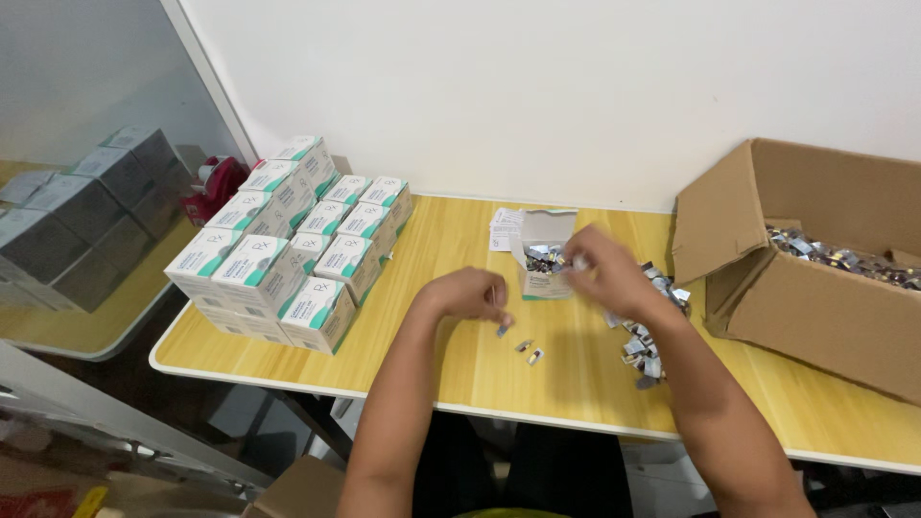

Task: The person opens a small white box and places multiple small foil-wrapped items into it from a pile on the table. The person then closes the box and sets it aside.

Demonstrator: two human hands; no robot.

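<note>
The left hand [472,293] is hovering curled, pinching a small foil sachet [503,328] above the wooden table [432,364]. The right hand [600,269] is reaching, fingers closing, into the open small carton [542,251] of sachets.

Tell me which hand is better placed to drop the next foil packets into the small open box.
Right, probably. The right hand is already at the mouth of the small open box, beside the loose foil packets. The left hand sits farther off, over the table, pinching one packet.
</note>
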